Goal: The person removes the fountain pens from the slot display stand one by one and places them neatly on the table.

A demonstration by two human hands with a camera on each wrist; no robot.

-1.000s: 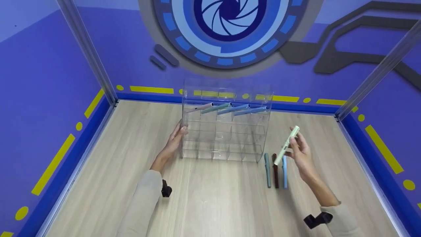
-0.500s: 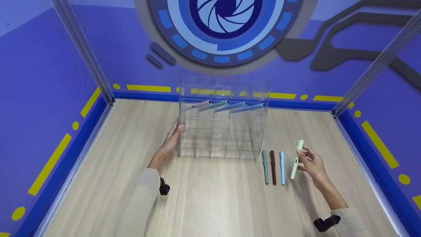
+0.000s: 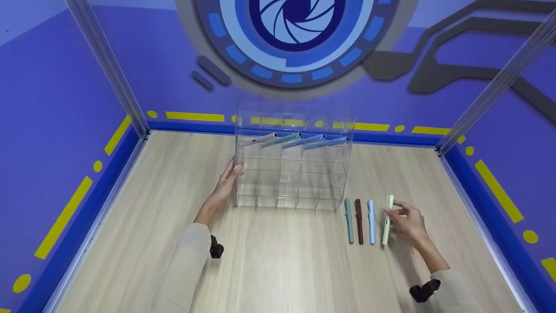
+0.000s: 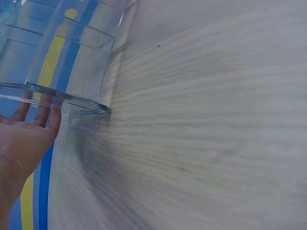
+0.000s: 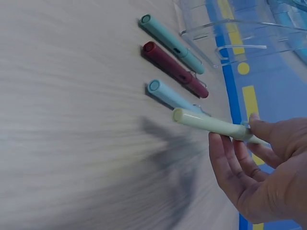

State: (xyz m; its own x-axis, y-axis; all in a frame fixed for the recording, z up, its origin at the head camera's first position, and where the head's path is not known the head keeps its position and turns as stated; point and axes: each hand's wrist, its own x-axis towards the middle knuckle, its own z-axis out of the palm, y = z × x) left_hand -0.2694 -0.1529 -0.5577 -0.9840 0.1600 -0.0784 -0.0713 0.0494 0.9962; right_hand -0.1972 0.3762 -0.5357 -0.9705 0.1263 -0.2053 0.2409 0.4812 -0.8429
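My left hand [image 3: 222,189] grips the left side of a clear acrylic tiered rack [image 3: 289,195], its thumb at the front edge. In the left wrist view, its fingers [image 4: 53,117] lie against the side panel, partly seen through it. My right hand [image 3: 409,224] pinches a pale green pen [image 3: 386,234] between thumb and fingers. The lower end of that pen is at or just above the tabletop; I cannot tell whether it touches. To its left lie a light blue pen [image 3: 371,224], a dark red pen [image 3: 359,224] and a grey-green pen [image 3: 349,224], side by side.
In an upper tier of the rack lean a pink pen [image 3: 266,138], a green pen [image 3: 284,139] and two blue pens [image 3: 306,140]. The wooden tabletop [image 3: 269,269] is enclosed by blue-purple panels [image 3: 43,113] on three sides.
My right hand has carried the pale green pen right and down, bringing it nearly in line with the three lying pens. My left hand has stayed on the rack.
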